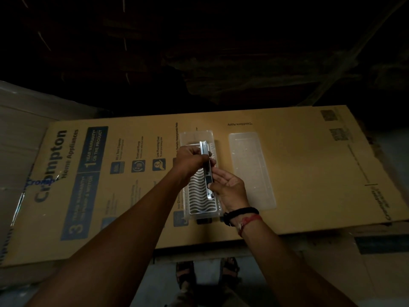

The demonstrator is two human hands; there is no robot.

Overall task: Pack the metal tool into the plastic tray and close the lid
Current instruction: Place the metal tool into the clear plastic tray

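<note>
A long, narrow metal tool [207, 165] is held on edge just above the clear plastic tray [197, 136], which lies on a cardboard box and holds a white wavy-ribbed insert [198, 196]. My left hand [190, 160] grips the tool's far end from the left. My right hand [228, 185] pinches its near part from the right, palm up. The clear plastic lid [252, 169] lies flat on the cardboard to the right of the tray, apart from it.
The large printed cardboard box [309, 173] serves as the work surface; its near edge runs just below the tray. Pale wrapped goods [26, 120] sit at the left. My sandalled feet [208, 273] stand on the floor below. The background is dark.
</note>
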